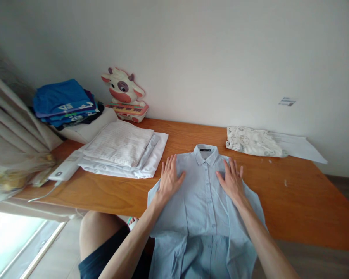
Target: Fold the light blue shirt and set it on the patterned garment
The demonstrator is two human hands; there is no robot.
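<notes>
A light blue button-up shirt (200,193) lies front side up on the wooden table, its collar (206,155) pointing to the wall and its lower part hanging over the near edge. The buttons down the front look fastened. My left hand (170,178) rests flat on the shirt's left shoulder area as I see it, fingers stretched out. On the opposite shoulder my right hand (233,180) lies likewise, palm down with the fingers spread. Neither hand grips the cloth. The sleeves run down along both sides, partly under my forearms.
Folded white cloths (122,143) lie left of the shirt, beside a white power strip (65,166). Behind them are a stack of blue clothes (64,100) and a cow-shaped toy keyboard (125,95). A patterned folded cloth (253,142) and white paper (299,146) lie back right on the table (296,201).
</notes>
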